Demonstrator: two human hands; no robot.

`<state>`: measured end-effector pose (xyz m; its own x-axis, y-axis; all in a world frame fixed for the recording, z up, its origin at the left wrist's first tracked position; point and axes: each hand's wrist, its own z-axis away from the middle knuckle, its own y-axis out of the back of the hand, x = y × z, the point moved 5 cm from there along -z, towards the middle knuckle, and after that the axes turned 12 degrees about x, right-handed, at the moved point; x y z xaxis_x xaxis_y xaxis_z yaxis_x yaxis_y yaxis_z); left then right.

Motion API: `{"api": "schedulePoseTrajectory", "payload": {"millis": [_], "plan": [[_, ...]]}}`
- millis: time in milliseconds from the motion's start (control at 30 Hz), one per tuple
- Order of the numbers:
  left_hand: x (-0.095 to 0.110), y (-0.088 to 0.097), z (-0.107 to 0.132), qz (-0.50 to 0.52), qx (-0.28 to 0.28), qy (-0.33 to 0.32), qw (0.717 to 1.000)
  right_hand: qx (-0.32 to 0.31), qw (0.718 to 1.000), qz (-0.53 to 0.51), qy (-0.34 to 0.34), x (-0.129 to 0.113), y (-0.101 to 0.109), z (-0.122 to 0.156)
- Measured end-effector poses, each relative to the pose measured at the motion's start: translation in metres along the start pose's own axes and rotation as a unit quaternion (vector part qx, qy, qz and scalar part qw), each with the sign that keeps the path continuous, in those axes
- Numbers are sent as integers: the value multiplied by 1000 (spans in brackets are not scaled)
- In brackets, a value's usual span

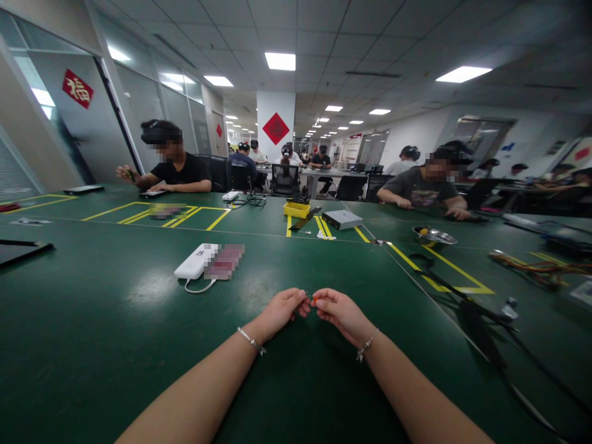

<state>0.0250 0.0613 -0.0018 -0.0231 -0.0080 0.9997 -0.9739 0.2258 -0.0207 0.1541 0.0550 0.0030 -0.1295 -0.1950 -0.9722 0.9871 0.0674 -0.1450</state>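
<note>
Orange piece (314,300) — tiny, blurred, pinched between fingers (300,305)

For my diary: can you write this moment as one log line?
left hand: pinching small orange part | right hand: pinching same part | at green table | white power bank beyond

Pinched where the left hand (282,311) and right hand (340,313) meet, a small orange piece (313,300) is too tiny to identify. Beyond the grip, to its left, a blurred patch (224,261) overlaps a white power bank (195,262). Far left of the grip on the tabletop (115,320), a dark slab (21,250) is cropped by the edge.
</note>
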Motion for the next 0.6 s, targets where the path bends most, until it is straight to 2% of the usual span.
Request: {"api": "schedulePoseTrajectory", "payload": {"millis": [200,433,600], "plan": [[-2,1,0,-20,10,7,1000,4,1000,8,5,0,0,0],[-1,1,0,18,30,7,999,25,1000,-2,-14,0,0,0],[0,0,0,19,27,-15,999,4,1000,-15,-6,1,-2,0]]}}
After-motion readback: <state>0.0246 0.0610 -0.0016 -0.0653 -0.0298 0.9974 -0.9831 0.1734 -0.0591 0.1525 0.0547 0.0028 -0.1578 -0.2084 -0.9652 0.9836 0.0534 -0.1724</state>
